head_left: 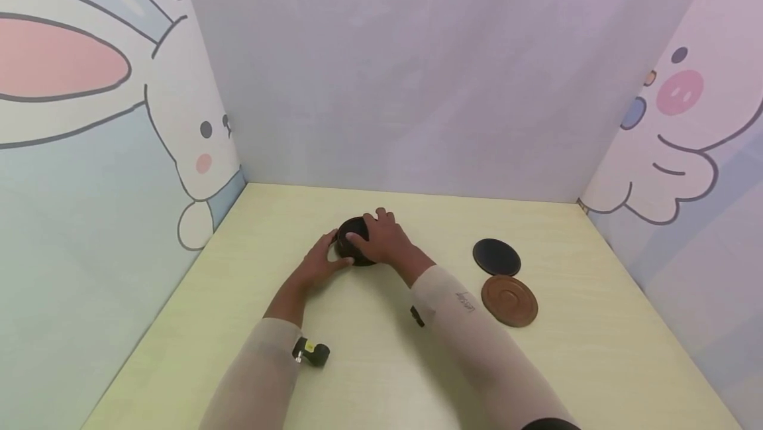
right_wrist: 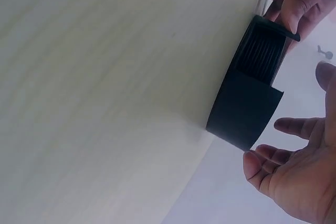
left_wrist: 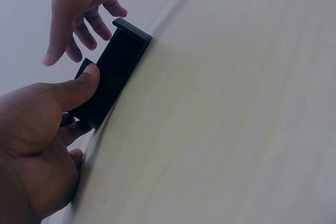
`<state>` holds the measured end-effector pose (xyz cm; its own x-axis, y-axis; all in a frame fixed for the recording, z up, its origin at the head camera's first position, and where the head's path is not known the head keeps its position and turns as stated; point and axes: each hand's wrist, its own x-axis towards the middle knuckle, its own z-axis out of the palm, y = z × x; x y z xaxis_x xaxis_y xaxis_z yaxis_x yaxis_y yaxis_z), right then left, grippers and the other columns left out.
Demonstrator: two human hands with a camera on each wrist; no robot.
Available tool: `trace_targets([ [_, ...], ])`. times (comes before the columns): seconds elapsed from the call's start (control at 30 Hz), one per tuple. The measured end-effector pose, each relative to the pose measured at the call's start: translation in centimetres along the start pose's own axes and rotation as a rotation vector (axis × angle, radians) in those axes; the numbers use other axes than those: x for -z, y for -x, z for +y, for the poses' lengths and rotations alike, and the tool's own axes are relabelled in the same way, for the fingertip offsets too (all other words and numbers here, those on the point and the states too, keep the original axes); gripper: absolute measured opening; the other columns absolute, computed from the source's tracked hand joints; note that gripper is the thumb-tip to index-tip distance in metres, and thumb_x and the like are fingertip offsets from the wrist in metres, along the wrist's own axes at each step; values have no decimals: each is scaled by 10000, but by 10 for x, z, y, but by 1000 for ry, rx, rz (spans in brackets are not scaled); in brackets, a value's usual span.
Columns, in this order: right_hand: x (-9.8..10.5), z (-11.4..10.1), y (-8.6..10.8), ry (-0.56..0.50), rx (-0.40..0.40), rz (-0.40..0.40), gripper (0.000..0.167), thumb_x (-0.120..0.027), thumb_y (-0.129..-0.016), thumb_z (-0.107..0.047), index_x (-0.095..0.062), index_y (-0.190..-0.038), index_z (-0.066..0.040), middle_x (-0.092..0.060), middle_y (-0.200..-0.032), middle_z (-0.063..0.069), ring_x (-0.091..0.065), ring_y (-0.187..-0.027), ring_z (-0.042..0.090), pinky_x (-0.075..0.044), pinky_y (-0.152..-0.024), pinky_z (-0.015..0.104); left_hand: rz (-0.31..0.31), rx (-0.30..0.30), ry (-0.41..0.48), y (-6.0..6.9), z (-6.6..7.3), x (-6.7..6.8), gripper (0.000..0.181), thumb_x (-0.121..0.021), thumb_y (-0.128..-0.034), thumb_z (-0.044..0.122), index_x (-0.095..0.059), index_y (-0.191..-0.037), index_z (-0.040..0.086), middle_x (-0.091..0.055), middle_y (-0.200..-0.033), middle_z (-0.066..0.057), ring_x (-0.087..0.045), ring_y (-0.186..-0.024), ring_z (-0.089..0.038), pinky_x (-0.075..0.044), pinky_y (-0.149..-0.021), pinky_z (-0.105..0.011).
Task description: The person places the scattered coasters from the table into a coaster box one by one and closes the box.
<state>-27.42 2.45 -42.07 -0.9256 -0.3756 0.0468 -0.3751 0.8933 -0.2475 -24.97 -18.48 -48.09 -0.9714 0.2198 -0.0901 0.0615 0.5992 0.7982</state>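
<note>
A black round coaster holder [head_left: 353,226] stands on the table with a notch in its wall, through which a stack of dark ridged edges shows in the right wrist view. My left hand [head_left: 318,267] grips its near left side, thumb on the outer wall and fingers round behind. Over the holder's right side is my right hand [head_left: 386,239], fingers spread and loosely bent. In the right wrist view its fingertips are close to the holder's edge [right_wrist: 244,109]; whether they touch it I cannot tell.
To the right lie a black coaster [head_left: 497,257] and a brown coaster [head_left: 509,301] with ring-shaped grooves, edge to edge. A pale wood table [head_left: 572,364] is bounded by a plain back curtain [head_left: 411,85] and side panels with cartoon animals.
</note>
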Motion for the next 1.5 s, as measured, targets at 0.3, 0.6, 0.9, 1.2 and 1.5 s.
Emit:
trace_targets([
  [0.3,8,16,6,16,-126,51,795,-327,-1133,-679,-541,-1573,-53,-487,-1619,218,-491,-1479,407,-560,-1114,607,15,-29,-5,-3,-3,-1,970,-756,-1040,418,-195,-1750,67,-235,-1818,-206,-165,-1706,-442,-156,-1381,-660],
  [0.6,14,44,11,-23,-235,141,799,-344,-1126,-673,-595,-1506,-17,-565,-1477,203,-559,-1367,387,-595,-1006,627,14,-26,6,-4,-2,-2,981,-782,-1025,398,-205,-1748,70,-248,-1816,-200,-171,-1707,-431,-147,-1384,-654],
  [0.9,22,71,24,-41,-246,94,836,-259,-1132,-684,-530,-1564,-21,-509,-1536,231,-519,-1427,416,-581,-1029,656,15,-27,-21,-1,-1,-1,972,-763,-1039,403,-196,-1746,53,-222,-1817,-220,-152,-1703,-455,-148,-1377,-671],
  [1.2,30,91,38,-20,-274,68,841,-245,-1136,-675,-539,-1543,-1,-516,-1483,243,-534,-1401,443,-572,-1016,663,12,-30,-29,-1,-1,-1,978,-771,-1033,398,-198,-1745,51,-225,-1815,-223,-162,-1701,-459,-142,-1373,-687],
  [1.5,36,113,48,26,-346,4,864,-225,-1130,-687,-513,-1562,5,-450,-1551,278,-465,-1439,486,-559,-1009,683,23,-28,-30,-2,-2,-2,978,-761,-1037,422,-192,-1751,72,-225,-1820,-209,-158,-1704,-451,-146,-1375,-678],
])
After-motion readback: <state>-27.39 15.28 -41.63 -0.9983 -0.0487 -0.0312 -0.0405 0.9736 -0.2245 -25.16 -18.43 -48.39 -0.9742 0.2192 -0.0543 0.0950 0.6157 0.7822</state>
